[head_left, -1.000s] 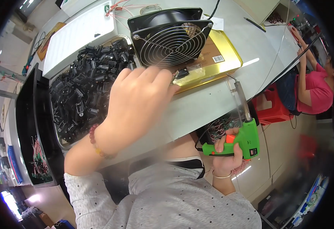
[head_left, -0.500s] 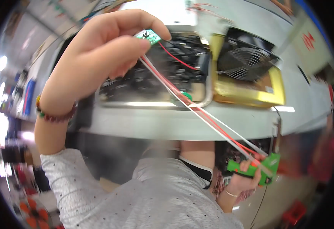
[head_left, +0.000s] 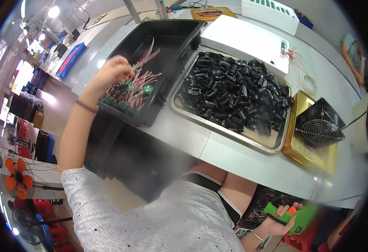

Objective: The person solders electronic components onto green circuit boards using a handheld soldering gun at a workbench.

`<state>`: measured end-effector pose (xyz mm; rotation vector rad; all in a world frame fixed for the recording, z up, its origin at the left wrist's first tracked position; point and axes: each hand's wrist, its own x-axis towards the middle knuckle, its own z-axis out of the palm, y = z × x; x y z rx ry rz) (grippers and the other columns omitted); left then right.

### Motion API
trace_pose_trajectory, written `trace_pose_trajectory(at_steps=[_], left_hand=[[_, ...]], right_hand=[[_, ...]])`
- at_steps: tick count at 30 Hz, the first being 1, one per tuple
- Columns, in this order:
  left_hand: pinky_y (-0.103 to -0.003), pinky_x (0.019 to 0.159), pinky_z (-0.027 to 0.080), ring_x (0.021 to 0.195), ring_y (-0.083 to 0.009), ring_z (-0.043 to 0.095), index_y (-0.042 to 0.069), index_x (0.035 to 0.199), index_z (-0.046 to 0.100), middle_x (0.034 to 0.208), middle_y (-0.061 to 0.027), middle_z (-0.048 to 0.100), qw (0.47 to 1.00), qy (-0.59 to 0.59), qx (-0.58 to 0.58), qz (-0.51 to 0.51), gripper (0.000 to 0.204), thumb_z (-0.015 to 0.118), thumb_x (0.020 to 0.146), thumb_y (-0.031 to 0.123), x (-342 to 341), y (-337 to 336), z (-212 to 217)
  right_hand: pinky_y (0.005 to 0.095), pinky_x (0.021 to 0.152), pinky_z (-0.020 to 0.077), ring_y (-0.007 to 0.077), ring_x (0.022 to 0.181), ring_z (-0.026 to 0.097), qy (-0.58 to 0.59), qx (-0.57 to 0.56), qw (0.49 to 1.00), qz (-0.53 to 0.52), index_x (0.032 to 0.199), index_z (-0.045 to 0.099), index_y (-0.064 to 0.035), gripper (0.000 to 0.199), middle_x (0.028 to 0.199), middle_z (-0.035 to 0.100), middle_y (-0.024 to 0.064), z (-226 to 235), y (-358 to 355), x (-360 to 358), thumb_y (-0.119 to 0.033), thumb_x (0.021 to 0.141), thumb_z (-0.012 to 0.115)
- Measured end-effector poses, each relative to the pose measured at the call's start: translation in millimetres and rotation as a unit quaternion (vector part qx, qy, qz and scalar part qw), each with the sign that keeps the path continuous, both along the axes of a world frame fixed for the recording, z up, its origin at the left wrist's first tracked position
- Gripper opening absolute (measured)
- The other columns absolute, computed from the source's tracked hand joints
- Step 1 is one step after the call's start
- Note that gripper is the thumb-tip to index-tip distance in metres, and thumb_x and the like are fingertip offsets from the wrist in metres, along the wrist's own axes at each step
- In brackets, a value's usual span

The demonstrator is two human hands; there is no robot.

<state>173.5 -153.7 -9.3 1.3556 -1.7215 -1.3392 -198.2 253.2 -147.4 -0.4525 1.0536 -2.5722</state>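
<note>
The left forearm (head_left: 75,134) stretches up and out to the left, its grip (head_left: 116,72) angled inward with curled fingers; whether they pinch is unclear. Only the wrist end of the right forearm (head_left: 251,240) shows; the right grip (head_left: 277,224) sits low, fingers wrapped tight, beyond the bare thighs (head_left: 239,191).

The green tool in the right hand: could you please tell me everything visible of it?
The green tool looks plastic and pistol-shaped, with an orange trigger-like piece. The right hand grips its handle, which points left, while its wider body lies to the right. It is held low, in front of the table. Its far end is too blurred to read.
</note>
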Motion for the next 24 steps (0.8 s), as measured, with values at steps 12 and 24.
trace_pose_trajectory(at_steps=[12, 24], left_hand=[[-0.021, 0.052, 0.039, 0.054, -0.005, 0.047, 0.0, 0.072, 0.058, 0.059, 0.0001, 0.054, 0.974, -0.195, -0.011, -0.111, 0.013, 0.059, 0.071, 0.013, 19.4, 60.4, -27.7], [-0.03, 0.057, 0.041, 0.057, -0.0227, 0.051, 0.004, 0.07, 0.057, 0.064, -0.0072, 0.055, 0.898, -0.167, -0.385, -0.134, 0.006, 0.061, 0.067, 0.008, -162.8, 135.9, 7.2]], right_hand=[[0.0217, 0.048, 0.0319, 0.0106, 0.052, 0.036, 0.015, -0.005, 0.999, 0.036, 0.114, 0.034, 0.0036, 0.035, 0.104, 0.047, 0.0116, 1.8, -6.4, -1.8, -0.016, 0.085, 0.04], [0.025, 0.047, 0.0338, 0.0137, 0.053, 0.042, -0.038, -0.001, 0.999, -0.003, 0.111, 0.037, 0.0021, 0.04, 0.103, 0.046, 0.0117, -4.8, -8.2, 1.3, -0.018, 0.078, 0.047]])
